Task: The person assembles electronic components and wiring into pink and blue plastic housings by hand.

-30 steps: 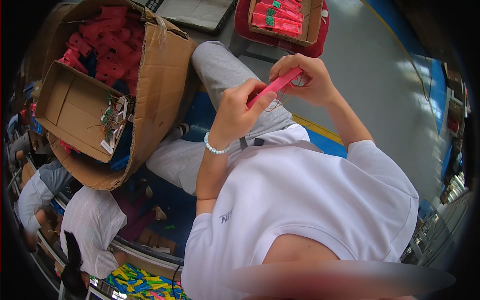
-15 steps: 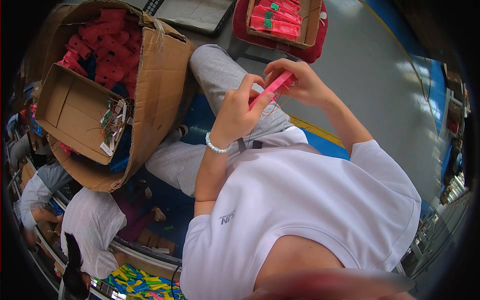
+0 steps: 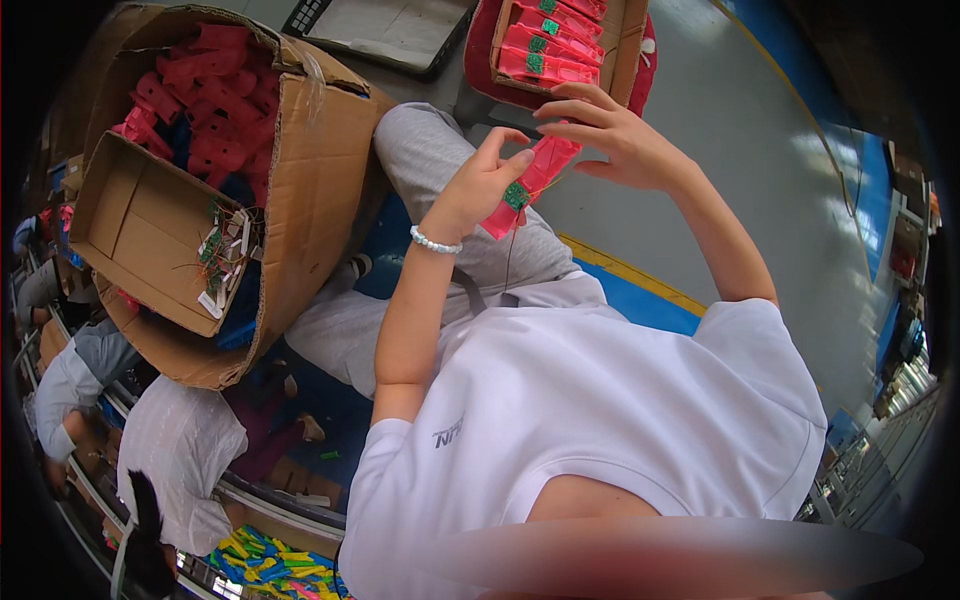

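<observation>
the left hand [image 3: 474,192] pinches a pink part [image 3: 545,165]; at two o'clock from it, the right hand [image 3: 632,145] is spread, seemingly empty. this seems a holding step; next needs care with the thin wires [image 3: 509,257].

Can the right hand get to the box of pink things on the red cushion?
Probably yes: the right hand looks open, the box has an open top, and nothing seems to stand between them.

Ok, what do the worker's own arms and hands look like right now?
The left hand is ungloved, with a bracelet of small round white and pale-blue beads around the wrist. The right hand is also ungloved, its wrist unadorned. Both sleeves are short, white T-shirt ones.
</observation>
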Action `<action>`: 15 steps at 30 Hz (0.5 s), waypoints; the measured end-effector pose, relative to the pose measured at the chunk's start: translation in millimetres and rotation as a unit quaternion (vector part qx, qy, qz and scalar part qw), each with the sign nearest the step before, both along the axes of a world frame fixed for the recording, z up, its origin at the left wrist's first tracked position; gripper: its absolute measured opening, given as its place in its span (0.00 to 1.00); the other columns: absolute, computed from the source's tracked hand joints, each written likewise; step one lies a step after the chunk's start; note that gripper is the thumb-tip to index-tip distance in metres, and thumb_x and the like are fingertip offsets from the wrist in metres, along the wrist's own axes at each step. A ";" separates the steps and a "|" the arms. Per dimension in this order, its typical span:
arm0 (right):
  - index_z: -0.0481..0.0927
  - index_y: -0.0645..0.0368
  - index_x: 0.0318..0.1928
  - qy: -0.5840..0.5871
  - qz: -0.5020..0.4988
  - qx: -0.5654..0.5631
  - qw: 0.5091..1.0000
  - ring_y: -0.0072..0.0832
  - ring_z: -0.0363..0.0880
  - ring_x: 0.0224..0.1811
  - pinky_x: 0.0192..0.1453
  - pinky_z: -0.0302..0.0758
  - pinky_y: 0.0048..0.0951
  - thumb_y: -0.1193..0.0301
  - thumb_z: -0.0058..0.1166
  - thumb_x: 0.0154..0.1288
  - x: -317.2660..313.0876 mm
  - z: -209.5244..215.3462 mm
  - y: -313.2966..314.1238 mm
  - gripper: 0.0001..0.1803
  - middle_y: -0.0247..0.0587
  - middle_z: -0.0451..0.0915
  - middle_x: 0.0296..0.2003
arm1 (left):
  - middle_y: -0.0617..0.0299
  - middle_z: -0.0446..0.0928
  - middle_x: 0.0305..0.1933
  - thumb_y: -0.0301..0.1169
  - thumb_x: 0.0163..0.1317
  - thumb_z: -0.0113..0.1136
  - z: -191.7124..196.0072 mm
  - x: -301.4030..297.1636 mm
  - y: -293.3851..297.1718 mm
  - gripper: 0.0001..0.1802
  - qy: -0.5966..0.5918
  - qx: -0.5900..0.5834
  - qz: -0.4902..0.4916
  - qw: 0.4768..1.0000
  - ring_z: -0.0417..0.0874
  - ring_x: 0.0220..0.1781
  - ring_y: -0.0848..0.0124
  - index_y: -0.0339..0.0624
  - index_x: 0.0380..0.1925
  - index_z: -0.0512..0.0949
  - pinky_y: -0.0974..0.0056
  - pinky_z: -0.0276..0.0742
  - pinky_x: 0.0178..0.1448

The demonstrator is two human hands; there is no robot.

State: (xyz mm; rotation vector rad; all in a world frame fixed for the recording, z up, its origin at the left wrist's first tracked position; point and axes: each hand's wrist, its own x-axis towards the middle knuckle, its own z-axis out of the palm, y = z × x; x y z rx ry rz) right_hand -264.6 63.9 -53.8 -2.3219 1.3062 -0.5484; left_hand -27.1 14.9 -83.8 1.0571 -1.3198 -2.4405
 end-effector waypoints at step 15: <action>0.76 0.62 0.56 0.148 -0.231 -0.018 0.961 0.44 0.71 0.57 0.60 0.73 0.39 0.73 0.68 0.50 -93.7 -101.2 -86.1 0.30 0.46 0.78 0.49 | 0.47 0.81 0.45 0.32 0.72 0.49 -29.7 30.5 7.0 0.18 -0.039 -0.077 0.276 0.957 0.86 0.40 0.63 0.37 0.58 0.65 0.66 0.82 0.41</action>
